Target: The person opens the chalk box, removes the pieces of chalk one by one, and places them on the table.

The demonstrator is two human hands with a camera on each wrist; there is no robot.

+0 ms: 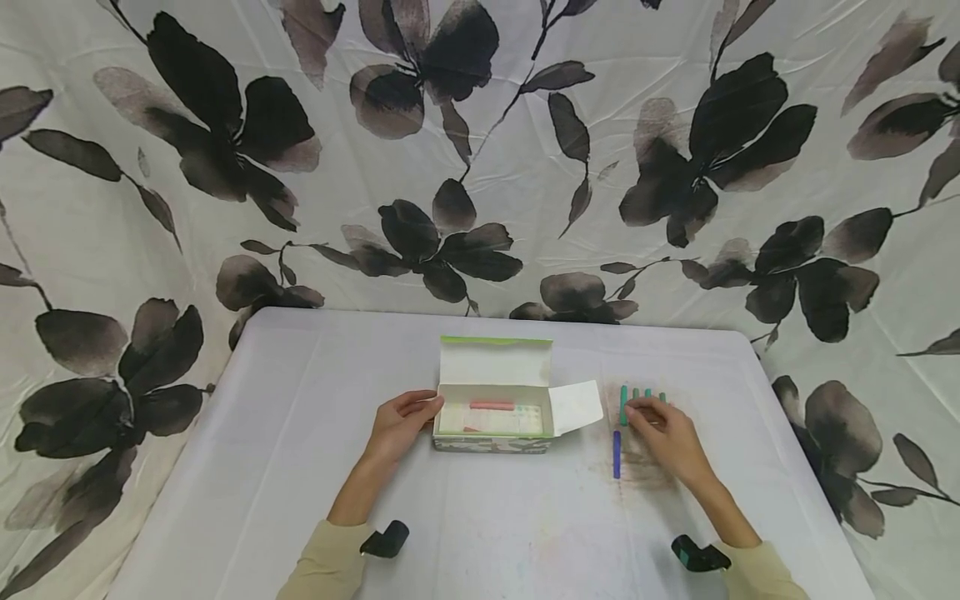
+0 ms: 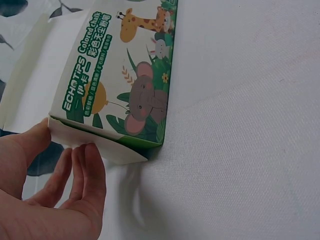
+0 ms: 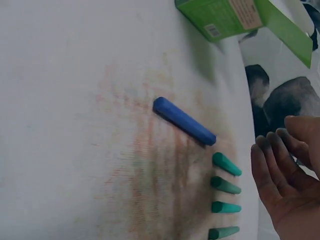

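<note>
An open chalk box (image 1: 491,446) with animal pictures stands on the table, its lid raised and a white side flap (image 1: 576,408) out to the right. A pink chalk stick (image 1: 491,406) lies inside. My left hand (image 1: 401,425) pinches the box's left end flap (image 2: 95,141) between thumb and fingers. Over several green chalk sticks (image 3: 227,185) hovers my right hand (image 1: 663,429), fingers loosely bent; no chalk shows between them in the right wrist view. A blue chalk stick (image 3: 184,121) lies just nearer to me than the leftmost green one.
Brownish and reddish chalk smudges (image 3: 150,150) mark the white tablecloth (image 1: 300,375) around the sticks. Behind the table hangs a cloth with dark flowers (image 1: 450,250). Black bands with cameras (image 1: 386,540) are worn at both wrists.
</note>
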